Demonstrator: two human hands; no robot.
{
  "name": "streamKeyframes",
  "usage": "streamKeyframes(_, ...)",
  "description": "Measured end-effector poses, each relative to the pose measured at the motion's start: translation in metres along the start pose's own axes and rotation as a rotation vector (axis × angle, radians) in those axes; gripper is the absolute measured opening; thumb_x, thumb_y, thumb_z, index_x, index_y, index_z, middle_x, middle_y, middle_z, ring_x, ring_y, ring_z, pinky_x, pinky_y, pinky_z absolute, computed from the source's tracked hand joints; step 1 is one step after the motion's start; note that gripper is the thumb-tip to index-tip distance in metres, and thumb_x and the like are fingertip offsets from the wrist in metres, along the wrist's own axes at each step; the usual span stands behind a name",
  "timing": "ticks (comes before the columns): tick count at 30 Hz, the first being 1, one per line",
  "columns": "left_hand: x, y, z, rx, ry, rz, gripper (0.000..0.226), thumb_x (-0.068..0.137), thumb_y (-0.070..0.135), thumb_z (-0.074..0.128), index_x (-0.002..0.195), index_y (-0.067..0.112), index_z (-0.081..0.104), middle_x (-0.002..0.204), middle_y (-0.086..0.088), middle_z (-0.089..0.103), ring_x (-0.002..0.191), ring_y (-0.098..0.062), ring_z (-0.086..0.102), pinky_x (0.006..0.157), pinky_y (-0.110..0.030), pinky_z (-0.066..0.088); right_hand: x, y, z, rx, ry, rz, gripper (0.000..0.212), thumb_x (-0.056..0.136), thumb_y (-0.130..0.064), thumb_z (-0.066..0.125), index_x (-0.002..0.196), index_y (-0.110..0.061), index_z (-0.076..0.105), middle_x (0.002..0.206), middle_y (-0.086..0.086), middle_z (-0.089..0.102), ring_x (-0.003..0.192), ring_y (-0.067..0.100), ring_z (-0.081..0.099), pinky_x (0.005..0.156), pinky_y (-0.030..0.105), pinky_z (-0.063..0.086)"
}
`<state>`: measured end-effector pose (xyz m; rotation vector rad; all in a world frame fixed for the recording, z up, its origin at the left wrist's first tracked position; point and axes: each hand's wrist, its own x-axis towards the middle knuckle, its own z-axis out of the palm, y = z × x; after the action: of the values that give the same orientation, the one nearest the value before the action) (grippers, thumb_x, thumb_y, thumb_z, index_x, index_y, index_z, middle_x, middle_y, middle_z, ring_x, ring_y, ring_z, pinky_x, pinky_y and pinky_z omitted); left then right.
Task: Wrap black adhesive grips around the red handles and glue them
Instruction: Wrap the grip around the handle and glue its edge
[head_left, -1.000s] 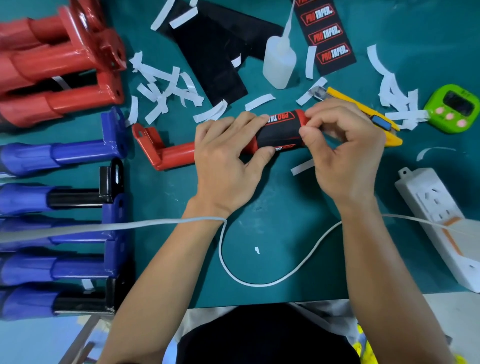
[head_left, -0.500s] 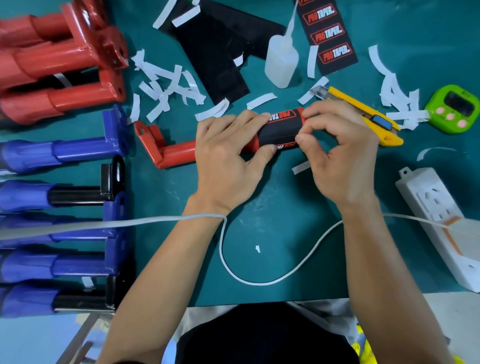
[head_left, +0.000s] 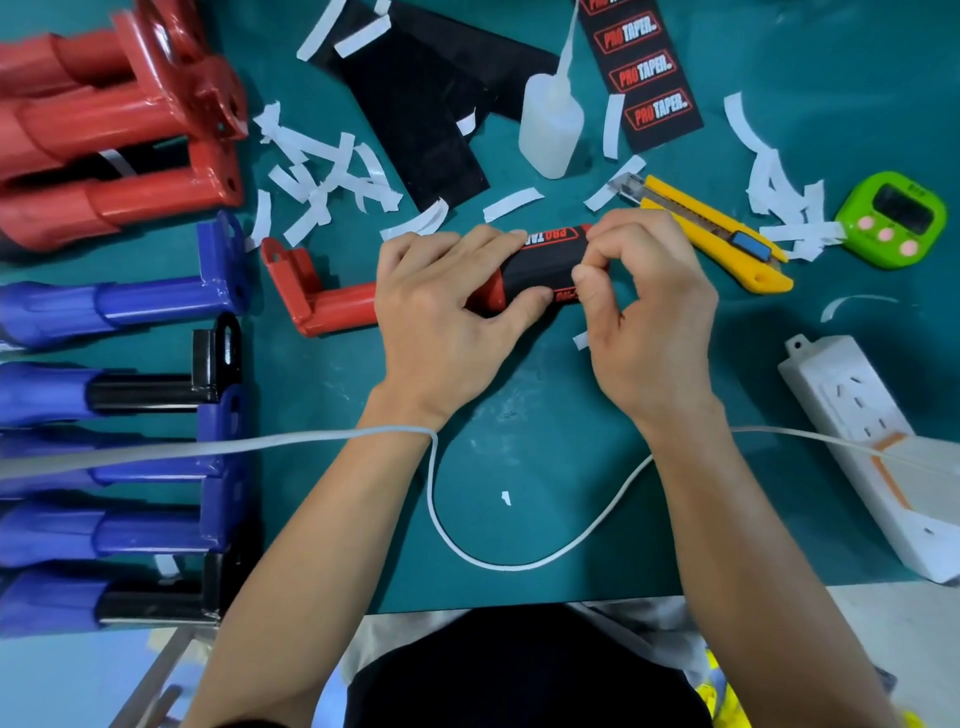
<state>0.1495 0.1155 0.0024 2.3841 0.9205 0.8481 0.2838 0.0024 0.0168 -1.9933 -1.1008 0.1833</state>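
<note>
A red handle (head_left: 322, 301) lies across the green mat, its bracket end to the left. A black adhesive grip (head_left: 540, 265) with red lettering is wrapped round its right part. My left hand (head_left: 447, 317) grips the handle over the grip's left edge, thumb underneath. My right hand (head_left: 649, 312) curls its fingers round the grip's right end, thumb pressing on its front. A white glue bottle (head_left: 550, 124) stands behind, and a black strip of printed grips (head_left: 644, 73) lies to its right.
Red handles (head_left: 114, 156) are stacked at top left; blue and black ones (head_left: 119, 395) fill the left side. A yellow utility knife (head_left: 717, 234), green timer (head_left: 893, 218), white power strip (head_left: 872, 447), white cable (head_left: 519, 561), black sheets (head_left: 426, 104) and several paper strips (head_left: 322, 182) lie around.
My right hand's fingers have curled tighter over the grip's right end, and the handle has turned slightly, so the lettering now faces further away. My left hand keeps its hold.
</note>
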Motion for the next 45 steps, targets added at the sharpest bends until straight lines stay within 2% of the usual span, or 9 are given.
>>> streamKeyframes(5, -0.003, 0.001, 0.001, -0.033, 0.001, -0.034, 0.033, 0.079, 0.037, 0.088, 0.106, 0.02, 0.083, 0.105, 0.013, 0.078, 0.091, -0.016, 0.062, 0.098, -0.027, 0.034, 0.0, 0.002, 0.002, 0.069, 0.043, 0.04, 0.008, 0.087, -0.002, 0.068, 0.089, -0.006, 0.062, 0.103, 0.0, 0.064, 0.101, 0.013, 0.061, 0.092, 0.019, 0.047)
streamKeyframes(10, -0.007, 0.003, 0.001, -0.097, -0.006, -0.084, 0.031, 0.08, 0.033, 0.087, 0.108, 0.02, 0.083, 0.106, 0.012, 0.078, 0.093, -0.012, 0.057, 0.1, -0.025, 0.033, 0.0, 0.005, 0.0, 0.247, -0.135, 0.246, 0.039, 0.092, -0.009, 0.062, 0.13, -0.018, 0.062, 0.128, -0.01, 0.068, 0.122, 0.012, 0.064, 0.106, 0.041, 0.053)
streamKeyframes(16, -0.003, 0.004, 0.0, -0.099, 0.04, -0.097, 0.013, 0.097, 0.023, 0.072, 0.102, 0.022, 0.083, 0.103, 0.015, 0.078, 0.09, -0.016, 0.062, 0.098, -0.031, 0.035, -0.005, 0.002, 0.003, 0.203, -0.1, 0.211, 0.032, 0.097, -0.01, 0.06, 0.127, -0.015, 0.07, 0.12, -0.014, 0.068, 0.108, 0.004, 0.065, 0.096, 0.026, 0.054)
streamKeyframes(20, -0.005, 0.002, -0.001, -0.085, 0.02, -0.052, 0.024, 0.1, 0.034, 0.065, 0.108, 0.02, 0.082, 0.106, 0.013, 0.077, 0.092, -0.017, 0.062, 0.097, -0.032, 0.035, -0.006, 0.003, 0.003, 0.226, -0.08, 0.205, 0.031, 0.098, -0.007, 0.062, 0.127, -0.011, 0.072, 0.128, -0.005, 0.07, 0.121, 0.011, 0.065, 0.104, 0.037, 0.054)
streamKeyframes(25, -0.005, 0.004, 0.001, 0.09, -0.07, 0.006, 0.062, 0.081, 0.061, 0.076, 0.133, 0.027, 0.07, 0.107, 0.013, 0.073, 0.1, -0.014, 0.061, 0.093, -0.034, 0.039, -0.006, 0.008, 0.004, 0.271, -0.085, 0.21, 0.028, 0.101, -0.006, 0.063, 0.127, -0.009, 0.072, 0.13, 0.006, 0.071, 0.131, 0.019, 0.063, 0.108, 0.051, 0.051)
streamKeyframes(27, -0.004, 0.0, 0.002, 0.129, -0.147, 0.035, 0.057, 0.085, 0.066, 0.071, 0.13, 0.031, 0.07, 0.119, 0.013, 0.073, 0.108, -0.013, 0.065, 0.094, -0.035, 0.039, -0.006, 0.009, 0.004, 0.282, -0.086, 0.216, 0.028, 0.101, -0.005, 0.063, 0.127, -0.008, 0.071, 0.13, 0.006, 0.071, 0.132, 0.02, 0.062, 0.108, 0.052, 0.051)
streamKeyframes(37, -0.001, -0.006, 0.002, 0.093, -0.196, 0.046, 0.052, 0.094, 0.064, 0.064, 0.127, 0.024, 0.071, 0.122, 0.01, 0.072, 0.106, -0.016, 0.065, 0.092, -0.031, 0.038, 0.001, 0.006, -0.002, 0.286, -0.22, 0.199, 0.051, 0.081, -0.014, 0.064, 0.132, -0.019, 0.064, 0.141, -0.011, 0.062, 0.134, 0.009, 0.057, 0.112, 0.037, 0.049)
streamKeyframes(39, 0.0, -0.006, 0.002, 0.081, -0.194, 0.042, 0.052, 0.095, 0.065, 0.062, 0.126, 0.025, 0.071, 0.122, 0.01, 0.072, 0.106, -0.016, 0.065, 0.092, -0.03, 0.038, 0.001, 0.006, -0.004, 0.276, -0.211, 0.174, 0.048, 0.078, -0.01, 0.067, 0.125, -0.019, 0.06, 0.145, -0.011, 0.06, 0.135, 0.011, 0.056, 0.111, 0.038, 0.049)
streamKeyframes(45, -0.001, -0.008, 0.003, 0.091, -0.203, 0.037, 0.05, 0.094, 0.064, 0.065, 0.126, 0.026, 0.07, 0.122, 0.011, 0.072, 0.108, -0.015, 0.065, 0.093, -0.031, 0.038, 0.004, 0.006, -0.003, 0.159, -0.132, 0.044, 0.023, 0.078, -0.001, 0.07, 0.097, -0.013, 0.065, 0.139, -0.009, 0.063, 0.131, 0.011, 0.054, 0.106, 0.018, 0.041)
